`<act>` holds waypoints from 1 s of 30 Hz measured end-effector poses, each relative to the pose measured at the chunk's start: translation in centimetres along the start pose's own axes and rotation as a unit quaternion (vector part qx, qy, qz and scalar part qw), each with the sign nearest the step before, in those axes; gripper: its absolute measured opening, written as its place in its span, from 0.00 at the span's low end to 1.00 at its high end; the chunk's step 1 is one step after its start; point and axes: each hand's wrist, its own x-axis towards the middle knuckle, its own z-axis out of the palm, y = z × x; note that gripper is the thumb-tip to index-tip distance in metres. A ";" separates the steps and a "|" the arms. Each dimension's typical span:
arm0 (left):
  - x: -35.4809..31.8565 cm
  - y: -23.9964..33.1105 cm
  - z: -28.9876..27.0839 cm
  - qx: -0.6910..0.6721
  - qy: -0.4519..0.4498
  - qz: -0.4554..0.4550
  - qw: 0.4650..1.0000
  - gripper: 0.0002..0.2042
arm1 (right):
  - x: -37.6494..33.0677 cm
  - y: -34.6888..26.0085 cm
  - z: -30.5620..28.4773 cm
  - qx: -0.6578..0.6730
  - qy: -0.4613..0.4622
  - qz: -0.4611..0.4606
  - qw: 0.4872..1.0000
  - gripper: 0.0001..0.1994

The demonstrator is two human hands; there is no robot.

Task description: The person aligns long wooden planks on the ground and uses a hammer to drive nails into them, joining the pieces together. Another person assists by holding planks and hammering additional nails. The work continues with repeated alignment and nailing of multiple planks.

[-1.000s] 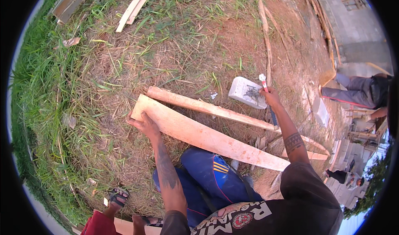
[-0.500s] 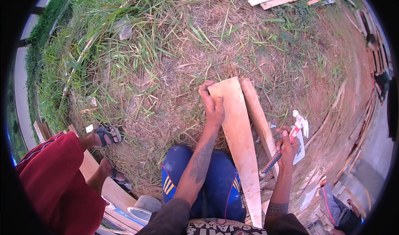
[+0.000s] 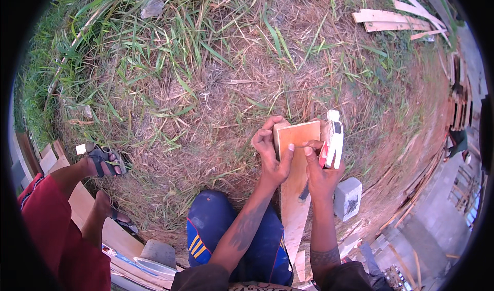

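Observation:
Before my knees, a long pale wooden board points away from me. My left hand grips its far end, fingers round the left edge and thumb on the face. Close to that thumb, my right hand is closed on a claw hammer. The hammer's whitish head is up, and its dark handle slants down over the board. A thin dark sliver, perhaps a nail, lies between my two thumbs; which hand holds it I cannot tell. Right of my right forearm stands a whitish tub with small dark pieces inside.
A person in red shorts and sandals stands at left, beside planks and a grey bucket. Grass and dry straw cover the ground ahead. Loose wood strips lie at far right, with more planks along the edge.
My right hand has brought the hammer left and forward to the board's far end, beside my left thumb. The tub shows more fully. The view has shifted.

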 end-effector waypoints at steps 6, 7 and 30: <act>-0.7 -0.5 -0.4 -0.010 -0.005 -0.010 1.000 0.26 | -0.1 -1.4 1.5 -0.010 0.033 0.044 0.998 0.08; -0.8 -0.5 -0.5 -0.004 -0.005 -0.015 1.000 0.25 | -0.1 -1.8 2.0 0.005 0.027 0.065 0.998 0.07; -2.8 0.6 0.0 0.233 0.068 0.117 0.963 0.27 | -0.5 0.8 2.3 -0.098 -0.024 -0.077 0.992 0.11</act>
